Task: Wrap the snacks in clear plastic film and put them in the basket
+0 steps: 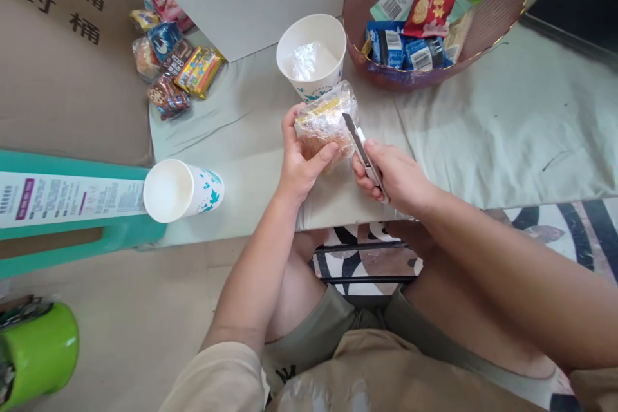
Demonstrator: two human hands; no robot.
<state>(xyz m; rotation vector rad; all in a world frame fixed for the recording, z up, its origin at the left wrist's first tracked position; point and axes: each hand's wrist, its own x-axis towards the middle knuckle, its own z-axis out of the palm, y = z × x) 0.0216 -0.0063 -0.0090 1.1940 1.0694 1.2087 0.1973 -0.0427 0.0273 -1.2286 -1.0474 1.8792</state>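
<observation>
My left hand (pixel 303 158) is closed around a clear plastic-wrapped snack (pixel 324 125), yellowish and orange-brown inside, with the thumb pressed on its front. The wrapper's shine hides what exactly is in it. In my right hand (pixel 396 174) is a utility knife (pixel 365 158), its dark blade out and pointing up and left. The blade tip sits close to the snack's right side; whether they touch I cannot tell. Just behind the snack stands a white paper cup (pixel 311 55) with teal leaf print, holding a crumpled clear wrapper (pixel 308 62).
Another paper cup (pixel 183 191) stands at the left, near a teal-and-white box (pixel 72 199). Several packaged snacks (pixel 176 58) lie by a cardboard box (pixel 67 58). A pink glass bowl (pixel 367 74) holds snack packets. A dark flat device (pixel 574 13) lies far right; a green bin (pixel 43 354) is on the floor.
</observation>
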